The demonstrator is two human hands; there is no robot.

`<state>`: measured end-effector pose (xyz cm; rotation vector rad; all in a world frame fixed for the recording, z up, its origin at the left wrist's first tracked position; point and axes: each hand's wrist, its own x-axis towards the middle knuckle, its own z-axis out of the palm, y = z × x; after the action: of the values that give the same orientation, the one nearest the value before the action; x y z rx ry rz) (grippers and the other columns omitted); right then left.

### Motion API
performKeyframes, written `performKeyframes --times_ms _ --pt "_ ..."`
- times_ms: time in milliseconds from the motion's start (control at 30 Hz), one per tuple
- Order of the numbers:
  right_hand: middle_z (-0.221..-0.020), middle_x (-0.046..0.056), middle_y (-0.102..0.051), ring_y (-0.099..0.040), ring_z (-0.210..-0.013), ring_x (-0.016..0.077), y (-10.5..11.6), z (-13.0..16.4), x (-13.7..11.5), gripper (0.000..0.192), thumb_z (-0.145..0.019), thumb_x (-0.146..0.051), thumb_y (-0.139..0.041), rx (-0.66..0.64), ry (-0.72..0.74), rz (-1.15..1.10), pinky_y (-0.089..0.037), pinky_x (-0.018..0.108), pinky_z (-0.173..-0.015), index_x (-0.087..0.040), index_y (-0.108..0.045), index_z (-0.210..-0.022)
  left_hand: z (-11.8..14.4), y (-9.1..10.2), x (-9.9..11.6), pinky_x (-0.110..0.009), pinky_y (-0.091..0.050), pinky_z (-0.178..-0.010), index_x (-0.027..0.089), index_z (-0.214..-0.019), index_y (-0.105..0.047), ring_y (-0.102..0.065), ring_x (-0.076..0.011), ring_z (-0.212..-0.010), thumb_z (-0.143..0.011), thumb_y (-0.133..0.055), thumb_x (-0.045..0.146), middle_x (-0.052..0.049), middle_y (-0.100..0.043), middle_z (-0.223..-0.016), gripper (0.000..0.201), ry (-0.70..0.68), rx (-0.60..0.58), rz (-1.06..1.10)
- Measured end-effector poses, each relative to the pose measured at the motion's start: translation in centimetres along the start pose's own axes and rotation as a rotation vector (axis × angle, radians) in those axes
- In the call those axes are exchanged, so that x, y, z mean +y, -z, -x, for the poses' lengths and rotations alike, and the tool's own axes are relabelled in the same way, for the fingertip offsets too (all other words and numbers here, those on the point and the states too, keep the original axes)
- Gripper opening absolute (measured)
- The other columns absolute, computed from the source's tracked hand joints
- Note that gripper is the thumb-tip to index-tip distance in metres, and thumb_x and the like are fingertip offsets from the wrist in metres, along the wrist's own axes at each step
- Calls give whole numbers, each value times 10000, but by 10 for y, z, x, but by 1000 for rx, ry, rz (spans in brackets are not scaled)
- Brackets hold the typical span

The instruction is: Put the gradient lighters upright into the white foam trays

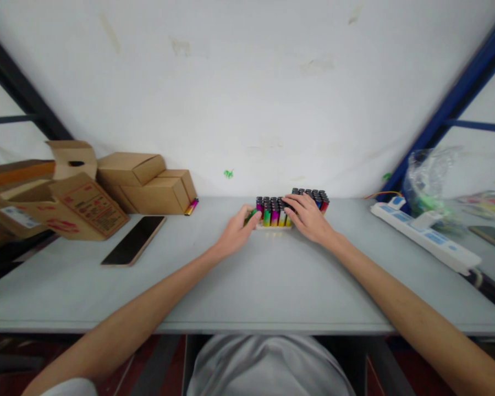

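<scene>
Several colourful lighters [274, 218] with black tops stand upright in rows, in a pale, low tray [274, 227] near the wall. At its left end, my left hand [237, 228] pinches a green lighter [250, 216], tilted beside the row. My right hand [307, 217] lies over the right end of the rows, fingers stretched out and touching the lighters there. Behind it and to the right stands a second group of lighters [324, 202], partly covered by that hand.
On the left are an opened carton [88, 206], closed cardboard boxes [157, 192], a phone [134, 241] and loose lighters [192, 207] by the boxes. A white power strip [424, 236] and a clear plastic bag [433, 181] are on the right. The wall [247, 99] closes off the table's back.
</scene>
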<state>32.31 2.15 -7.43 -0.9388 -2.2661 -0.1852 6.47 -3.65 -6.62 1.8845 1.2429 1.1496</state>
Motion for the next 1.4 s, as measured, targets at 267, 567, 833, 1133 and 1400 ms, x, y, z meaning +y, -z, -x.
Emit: performKeyframes --times_ms 267,567,833,1133,1400 --pt "-1401 133 -614 -549 -1323 285 0 0 1 455 -1082 -433 -348 -4 7 6 -328 554 -1214 -209 -562 -1415 -18 10 -16 -362 -602 -814 185 -1115 -600 -678 -176 -896 -894 -665 489 -65 -670 -1057 382 -50 82 330" --pt "-1415 135 -605 -538 -1336 296 -1 0 2 461 -1076 -436 -352 -16 -2 -2 -321 584 -1211 -229 -548 -1439 -25 4 -28 -396 -596 -923 155 -1023 -715 -734 -231 -937 -764 -808 445 -83 -764 -943 400 -64 138 164" --pt "-1407 142 -611 -543 -1329 288 0 0 1 461 -1078 -433 -354 -1 3 -5 -318 565 -1216 -205 -558 -1424 -27 2 -29 -370 -592 -905 150 -983 -701 -722 -209 -912 -808 -768 411 -88 -755 -973 321 -134 166 57" --pt "-1404 142 -613 -546 -1327 295 2 -1 -1 457 -1075 -428 -361 -4 0 -4 -330 573 -1208 -215 -556 -1428 -27 -5 -33 -350 -589 -871 154 -957 -710 -703 -196 -886 -809 -754 387 -78 -740 -938 280 -100 170 124" --pt "-1411 133 -608 -545 -1327 301 1 -1 -1 458 -1074 -430 -356 -11 1 -1 -330 592 -1205 -239 -543 -1445 -27 -1 -32 -356 -604 -810 162 -948 -702 -705 -193 -820 -794 -756 399 -65 -740 -868 288 -74 106 2"
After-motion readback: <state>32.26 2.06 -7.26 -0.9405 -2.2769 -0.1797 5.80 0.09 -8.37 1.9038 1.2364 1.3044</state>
